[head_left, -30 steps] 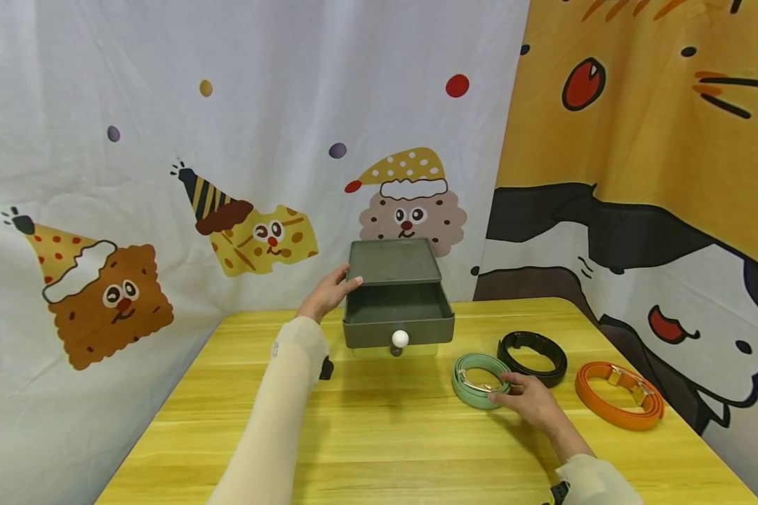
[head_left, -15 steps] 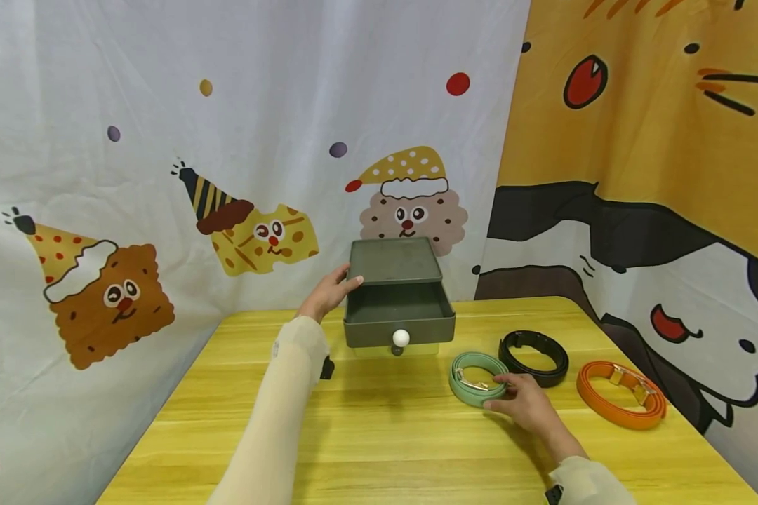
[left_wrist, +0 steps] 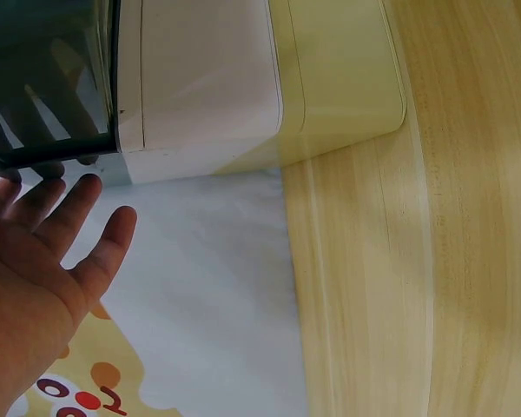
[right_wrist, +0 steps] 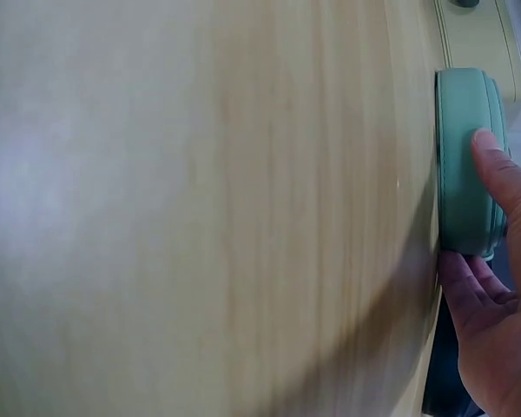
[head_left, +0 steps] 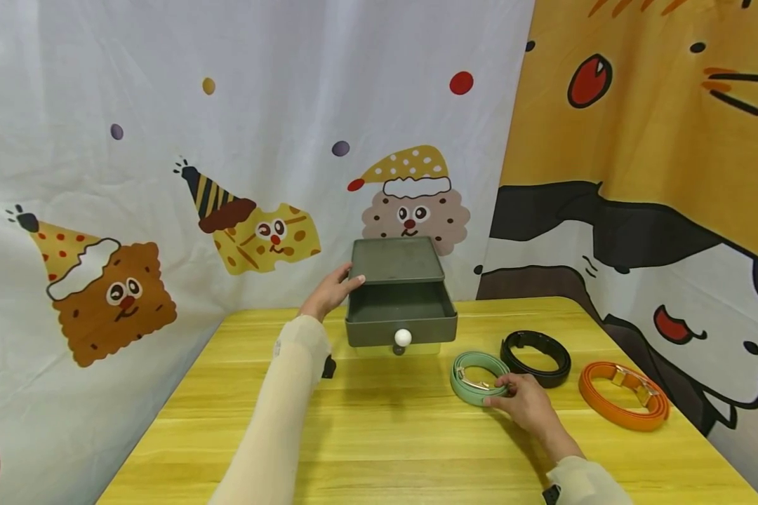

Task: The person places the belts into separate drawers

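Note:
A small drawer box with a dark grey-green top stands at the table's back, its top drawer pulled out by a white knob. My left hand rests against the box's left side, thumb at the lid's edge; its fingers look spread and extended in the left wrist view. To the right of the drawer lies a coiled green belt with a gold buckle. My right hand grips the coil at its near right side, thumb on the outer face of the belt, other fingers at its edge.
A coiled black belt lies just behind and right of the green one. Farther right is a coiled orange belt with gold fittings. Cartoon-printed curtains hang behind the wooden table.
The green coil has shifted slightly left, away from the black belt, along with my right hand. My left hand stays on the box, and the view has turned a little.

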`<act>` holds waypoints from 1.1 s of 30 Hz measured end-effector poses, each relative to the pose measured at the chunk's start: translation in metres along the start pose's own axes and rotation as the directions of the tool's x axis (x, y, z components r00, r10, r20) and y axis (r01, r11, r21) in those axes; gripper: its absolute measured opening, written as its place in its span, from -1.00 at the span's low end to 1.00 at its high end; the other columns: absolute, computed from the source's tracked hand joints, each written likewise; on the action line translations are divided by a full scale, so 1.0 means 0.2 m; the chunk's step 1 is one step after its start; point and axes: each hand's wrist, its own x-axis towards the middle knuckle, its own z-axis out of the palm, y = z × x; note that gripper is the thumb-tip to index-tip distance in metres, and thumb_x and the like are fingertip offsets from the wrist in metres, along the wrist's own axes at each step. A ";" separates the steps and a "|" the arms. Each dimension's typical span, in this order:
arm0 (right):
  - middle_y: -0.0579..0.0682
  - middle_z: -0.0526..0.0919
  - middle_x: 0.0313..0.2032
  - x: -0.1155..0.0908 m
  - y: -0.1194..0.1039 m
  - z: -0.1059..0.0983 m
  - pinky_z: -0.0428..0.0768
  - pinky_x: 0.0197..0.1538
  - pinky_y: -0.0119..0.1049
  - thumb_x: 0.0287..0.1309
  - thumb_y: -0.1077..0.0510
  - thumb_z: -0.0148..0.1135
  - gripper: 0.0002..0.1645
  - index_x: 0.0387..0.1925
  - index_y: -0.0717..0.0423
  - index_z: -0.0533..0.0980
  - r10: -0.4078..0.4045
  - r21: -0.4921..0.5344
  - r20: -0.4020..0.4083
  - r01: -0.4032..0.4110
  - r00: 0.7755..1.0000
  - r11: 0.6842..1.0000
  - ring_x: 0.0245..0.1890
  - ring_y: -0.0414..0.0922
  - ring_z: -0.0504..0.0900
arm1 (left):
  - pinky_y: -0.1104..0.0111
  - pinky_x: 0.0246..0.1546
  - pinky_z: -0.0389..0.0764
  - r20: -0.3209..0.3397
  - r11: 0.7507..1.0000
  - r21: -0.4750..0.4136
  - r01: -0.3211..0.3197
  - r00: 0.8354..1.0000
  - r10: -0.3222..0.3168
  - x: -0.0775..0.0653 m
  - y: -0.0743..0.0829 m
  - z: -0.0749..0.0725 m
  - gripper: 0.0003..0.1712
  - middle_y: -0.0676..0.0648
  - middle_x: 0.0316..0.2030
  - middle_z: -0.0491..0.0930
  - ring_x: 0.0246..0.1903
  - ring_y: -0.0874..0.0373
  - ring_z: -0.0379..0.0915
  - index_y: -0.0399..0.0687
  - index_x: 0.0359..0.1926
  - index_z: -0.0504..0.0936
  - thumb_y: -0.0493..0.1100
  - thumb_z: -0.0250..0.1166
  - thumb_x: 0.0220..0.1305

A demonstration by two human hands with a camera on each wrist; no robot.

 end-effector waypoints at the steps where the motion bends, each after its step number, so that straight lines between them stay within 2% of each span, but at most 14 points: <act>1: 0.18 0.48 -0.15 0.00 0.00 0.00 0.45 -0.17 -0.13 -0.07 -0.06 0.59 -0.51 -0.21 0.13 0.60 -0.006 0.001 -0.002 0.006 1.000 1.000 -0.16 0.03 0.46 | -0.03 0.44 0.05 -0.001 1.000 0.003 -0.002 1.000 0.002 0.00 0.00 0.00 -0.11 -0.04 0.56 -0.11 0.51 -0.02 -0.16 0.16 0.60 -0.07 0.26 0.11 0.44; 5: 0.21 0.46 -0.13 0.00 -0.01 0.01 0.45 -0.18 -0.14 -0.06 -0.03 0.59 -0.54 -0.22 0.15 0.60 -0.006 0.011 -0.010 0.006 1.000 1.000 -0.17 0.03 0.45 | -0.03 0.44 0.06 0.001 1.000 0.010 -0.010 1.000 0.010 -0.01 0.00 0.00 -0.11 -0.04 0.56 -0.10 0.51 -0.02 -0.16 0.14 0.60 -0.06 0.26 0.11 0.44; 11: 0.33 0.38 0.08 0.00 -0.01 0.02 0.48 -0.12 -0.09 -0.05 -0.02 0.59 -0.57 -0.26 0.13 0.59 0.018 0.040 -0.021 -0.017 1.000 0.999 -0.11 0.09 0.46 | -0.02 0.44 0.06 0.006 1.000 0.004 -0.012 1.000 0.012 -0.01 0.01 0.00 -0.11 -0.04 0.56 -0.10 0.51 -0.02 -0.16 0.15 0.60 -0.06 0.26 0.11 0.44; 16: 0.12 0.57 -0.15 0.02 -0.02 0.01 0.46 -0.21 -0.17 -0.08 -0.05 0.60 -0.55 -0.26 0.11 0.59 0.016 0.002 -0.008 -0.016 1.000 1.000 -0.22 0.00 0.47 | -0.03 0.44 0.06 0.007 1.000 0.004 -0.014 1.000 0.014 -0.01 0.01 -0.01 -0.11 -0.05 0.56 -0.09 0.51 -0.02 -0.16 0.15 0.60 -0.06 0.25 0.11 0.44; 22: -0.03 0.58 -0.34 0.02 -0.03 0.00 0.42 -0.36 -0.25 -0.10 -0.10 0.60 -0.49 -0.23 0.12 0.59 0.032 0.007 0.016 -0.032 0.999 0.999 -0.38 -0.08 0.44 | -0.03 0.44 0.06 0.006 1.000 0.004 -0.016 1.000 0.016 -0.02 0.01 -0.01 -0.12 -0.05 0.56 -0.09 0.51 -0.02 -0.16 0.13 0.60 -0.05 0.24 0.11 0.45; 27: -0.04 0.57 -0.37 0.03 -0.03 0.00 0.41 -0.36 -0.26 -0.09 -0.09 0.60 -0.51 -0.24 0.12 0.59 0.030 0.002 0.019 -0.030 0.999 1.000 -0.40 -0.09 0.43 | -0.03 0.44 0.05 0.007 1.000 0.003 -0.008 1.000 0.008 -0.02 0.01 -0.01 -0.12 -0.05 0.56 -0.09 0.51 -0.02 -0.16 0.14 0.60 -0.05 0.25 0.11 0.45; 33: 0.06 0.61 -0.24 0.04 -0.03 0.00 0.48 -0.28 -0.22 -0.08 -0.10 0.59 -0.51 -0.22 0.14 0.65 0.001 -0.017 0.007 -0.001 1.000 1.000 -0.29 -0.05 0.49 | -0.03 0.44 0.06 0.002 1.000 0.008 -0.011 1.000 0.011 -0.01 0.01 -0.01 -0.12 -0.06 0.56 -0.09 0.51 -0.02 -0.16 0.15 0.59 -0.04 0.25 0.12 0.44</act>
